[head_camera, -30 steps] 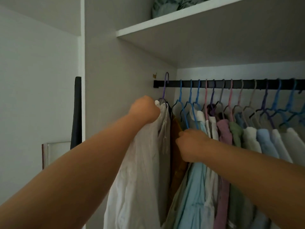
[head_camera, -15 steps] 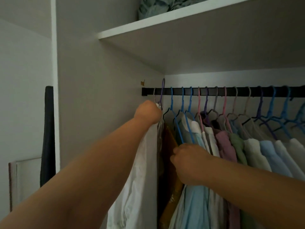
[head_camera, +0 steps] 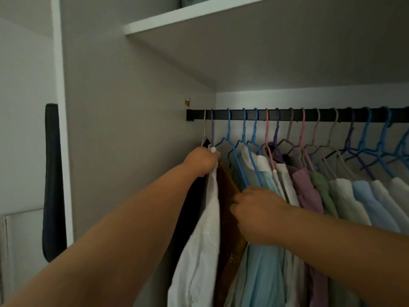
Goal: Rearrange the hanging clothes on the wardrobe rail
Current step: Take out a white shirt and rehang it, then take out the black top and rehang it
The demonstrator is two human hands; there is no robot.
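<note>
A black wardrobe rail (head_camera: 309,115) carries several coloured hangers with shirts. My left hand (head_camera: 202,160) grips the top of a white garment (head_camera: 199,251) on a purple hanger (head_camera: 212,129) at the rail's left end. Beside it hangs a brown garment (head_camera: 228,213). My right hand (head_camera: 256,213) grips the shoulder of a light blue shirt (head_camera: 263,273) on a blue hanger (head_camera: 240,160). To the right hang white, mauve, green and pale blue shirts (head_camera: 345,202).
The wardrobe's grey side wall (head_camera: 132,129) stands close on the left, with a small brass fitting (head_camera: 187,102) above the rail's end. A white shelf (head_camera: 199,16) runs overhead. A dark strap (head_camera: 53,180) hangs outside the wardrobe at left.
The white garment and its hanger have slid left toward the side wall with my left hand. A gap has opened showing the brown garment. My right hand stays on the blue shirt.
</note>
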